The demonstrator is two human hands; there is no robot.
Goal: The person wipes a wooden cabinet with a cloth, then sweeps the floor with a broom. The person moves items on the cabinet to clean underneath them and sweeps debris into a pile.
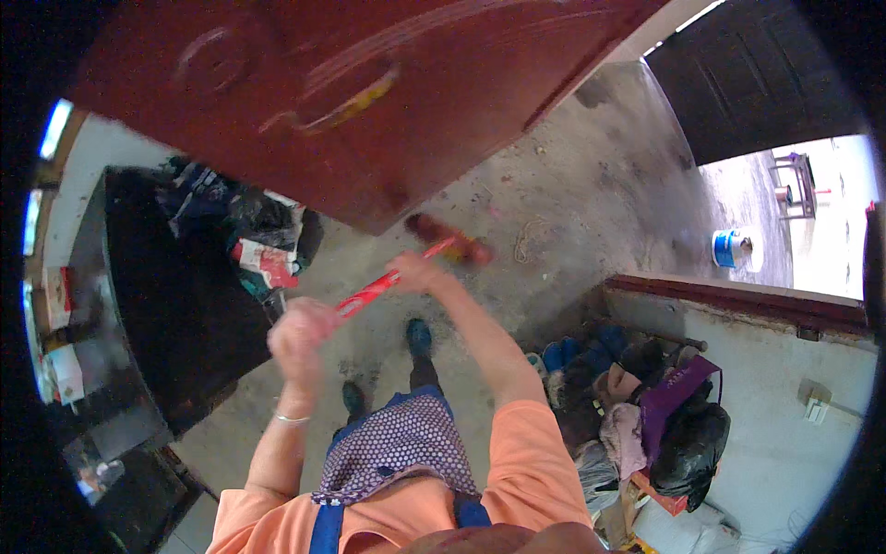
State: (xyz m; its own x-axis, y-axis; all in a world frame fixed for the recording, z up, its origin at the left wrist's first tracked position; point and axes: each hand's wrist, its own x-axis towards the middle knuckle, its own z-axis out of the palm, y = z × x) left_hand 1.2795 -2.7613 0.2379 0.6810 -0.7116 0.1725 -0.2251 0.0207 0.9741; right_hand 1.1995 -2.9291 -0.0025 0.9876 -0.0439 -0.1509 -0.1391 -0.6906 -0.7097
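Note:
A red broom handle slants across the view in front of me. My left hand is closed around its upper end, and my right hand grips it lower down. Beyond my right hand, the blurred reddish-brown broom head is over the concrete floor, close to the bottom corner of a dark red door. Whether the head touches the floor I cannot tell.
Bags and clothes lie beside a black table on the left. Shoes and bags are heaped against the right wall. A blue and white bucket stands near the open doorway, with a dark door beside it.

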